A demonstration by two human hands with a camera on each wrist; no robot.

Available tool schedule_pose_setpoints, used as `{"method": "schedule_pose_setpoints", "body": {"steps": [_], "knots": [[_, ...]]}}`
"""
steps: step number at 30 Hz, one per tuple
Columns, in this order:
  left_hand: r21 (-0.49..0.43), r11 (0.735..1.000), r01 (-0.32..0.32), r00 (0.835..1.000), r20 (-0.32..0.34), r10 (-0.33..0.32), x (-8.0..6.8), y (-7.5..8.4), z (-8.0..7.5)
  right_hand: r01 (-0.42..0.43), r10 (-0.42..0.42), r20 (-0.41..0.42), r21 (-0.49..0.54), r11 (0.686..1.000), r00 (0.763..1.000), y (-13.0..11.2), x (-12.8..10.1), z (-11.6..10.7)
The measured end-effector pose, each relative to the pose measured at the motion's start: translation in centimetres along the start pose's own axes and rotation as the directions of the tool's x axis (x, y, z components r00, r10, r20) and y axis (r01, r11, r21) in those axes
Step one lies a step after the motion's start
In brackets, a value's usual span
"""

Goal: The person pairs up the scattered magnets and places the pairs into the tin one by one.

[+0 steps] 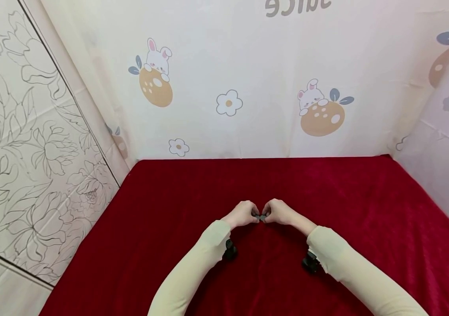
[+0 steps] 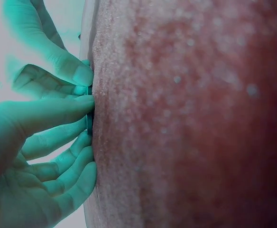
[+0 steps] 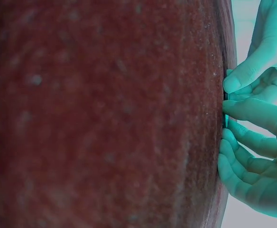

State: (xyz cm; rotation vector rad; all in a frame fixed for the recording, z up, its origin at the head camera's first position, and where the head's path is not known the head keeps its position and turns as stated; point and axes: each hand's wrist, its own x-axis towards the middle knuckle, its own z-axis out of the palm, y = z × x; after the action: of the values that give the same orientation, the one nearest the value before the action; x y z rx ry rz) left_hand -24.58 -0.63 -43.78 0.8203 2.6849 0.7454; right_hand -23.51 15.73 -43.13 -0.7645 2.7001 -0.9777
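Observation:
Both hands meet low over the red cloth near its middle in the head view. Between thumb and fingers my left hand [image 1: 243, 213] pinches a small dark grey flat piece [image 1: 258, 217]. A similar small grey piece [image 1: 263, 217] is pinched by my right hand [image 1: 280, 212], right beside the first one. Seen from the left wrist, a thin dark edge [image 2: 89, 124] shows under the left thumb, close to the cloth. The right wrist view has a thin strip [image 3: 226, 119] below the right thumb. Fingertips hide most of both pieces; their kind cannot be told.
A red velvet cloth [image 1: 161, 193] covers the table. Behind it hangs a pale curtain [image 1: 228, 52] printed with rabbits and flowers. A flower-line panel [image 1: 42, 145] stands at the left, a pale curtain [image 1: 437, 149] at the right. Dark wrist cameras [image 1: 230, 250] sit under the sleeves.

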Motion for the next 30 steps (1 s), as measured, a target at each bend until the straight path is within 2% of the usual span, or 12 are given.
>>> {"method": "schedule_pose_setpoints", "body": {"steps": [6,19,30], "knots": [[-0.006,1.000,-0.011,1.000,0.025,0.012,-0.1,-0.1,-0.3,-0.003,0.003,0.012,0.004,1.000,1.000,-0.1,-0.4,-0.5],[0.052,0.995,-0.083,0.995,0.053,0.080,-0.2,0.3,-0.3,0.016,-0.012,-0.073,0.048,0.999,0.997,-1.1,-4.2,-2.5],[0.105,0.992,-0.065,0.996,0.071,0.058,0.1,0.8,0.0,0.036,-0.034,-0.166,0.004,0.999,0.986,-0.8,-7.4,-2.6]]}}
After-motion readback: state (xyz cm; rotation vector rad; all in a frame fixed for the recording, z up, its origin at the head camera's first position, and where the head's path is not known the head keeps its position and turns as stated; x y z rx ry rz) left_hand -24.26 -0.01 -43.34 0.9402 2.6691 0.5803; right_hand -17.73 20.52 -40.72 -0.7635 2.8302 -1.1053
